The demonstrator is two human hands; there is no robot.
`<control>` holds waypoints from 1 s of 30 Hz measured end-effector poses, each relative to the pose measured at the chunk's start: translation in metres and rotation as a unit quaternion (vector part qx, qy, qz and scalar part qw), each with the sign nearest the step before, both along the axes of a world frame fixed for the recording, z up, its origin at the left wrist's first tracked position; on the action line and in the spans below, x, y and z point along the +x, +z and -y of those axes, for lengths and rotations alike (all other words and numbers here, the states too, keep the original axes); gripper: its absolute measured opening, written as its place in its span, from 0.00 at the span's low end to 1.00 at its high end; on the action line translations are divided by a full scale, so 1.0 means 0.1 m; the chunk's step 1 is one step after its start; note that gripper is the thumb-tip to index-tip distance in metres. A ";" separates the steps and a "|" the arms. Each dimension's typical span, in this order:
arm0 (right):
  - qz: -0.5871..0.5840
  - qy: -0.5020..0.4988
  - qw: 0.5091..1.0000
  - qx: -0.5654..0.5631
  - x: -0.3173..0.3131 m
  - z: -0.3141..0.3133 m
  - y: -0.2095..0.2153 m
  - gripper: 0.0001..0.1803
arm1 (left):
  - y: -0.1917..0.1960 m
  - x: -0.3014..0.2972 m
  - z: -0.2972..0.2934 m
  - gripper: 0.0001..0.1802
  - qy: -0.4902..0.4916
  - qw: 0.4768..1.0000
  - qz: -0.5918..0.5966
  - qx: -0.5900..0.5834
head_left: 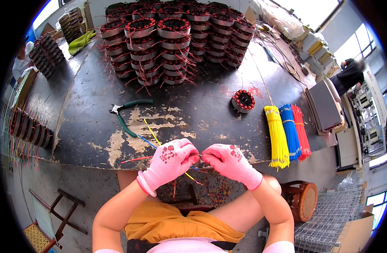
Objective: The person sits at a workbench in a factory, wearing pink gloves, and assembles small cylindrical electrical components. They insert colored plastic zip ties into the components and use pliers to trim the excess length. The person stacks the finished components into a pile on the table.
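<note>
Both my hands, in pink gloves, meet just beyond the table's near edge. My left hand [170, 160] is closed round a yellow wire [152, 131], a blue wire [146, 141] and a red wire [136, 159], whose ends stick out to its left and below. My right hand [232, 160] pinches a thin wire end in the small gap between the two hands; the fingertips hide most of it. Beyond my left hand lie green-handled cutting pliers [136, 102], jaws apart. A single wound stator core [243, 108] sits farther off to the right.
Tall stacks of stator cores [173, 42] fill the table's far side; another stack [31, 127] lies at the left edge. Bundles of yellow [275, 137], blue [289, 130] and red wires [302, 133] lie at right. A wooden drum-shaped stool [305, 201] stands by my right knee.
</note>
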State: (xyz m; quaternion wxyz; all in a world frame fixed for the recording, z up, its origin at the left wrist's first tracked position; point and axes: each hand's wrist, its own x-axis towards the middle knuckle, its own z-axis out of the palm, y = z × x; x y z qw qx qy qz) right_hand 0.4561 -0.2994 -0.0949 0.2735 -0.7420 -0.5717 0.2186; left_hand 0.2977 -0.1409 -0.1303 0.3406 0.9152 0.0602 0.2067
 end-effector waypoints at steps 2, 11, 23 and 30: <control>0.086 0.040 0.995 0.025 0.05 -0.05 0.01 0.08 | 0.00 0.00 0.00 0.05 -0.001 1.000 0.001 0.002; 0.266 0.134 0.951 0.087 0.17 -0.07 -0.03 0.13 | -0.01 0.00 0.01 0.05 0.005 1.000 0.003 0.002; -0.257 -0.147 0.955 -0.034 -0.06 -0.19 -0.25 0.10 | -0.04 0.00 0.00 0.06 -0.004 1.000 0.013 0.022; 0.011 -0.095 0.993 0.073 -0.09 -0.01 -0.14 0.19 | -0.04 -0.02 -0.01 0.06 -0.001 1.000 0.009 0.010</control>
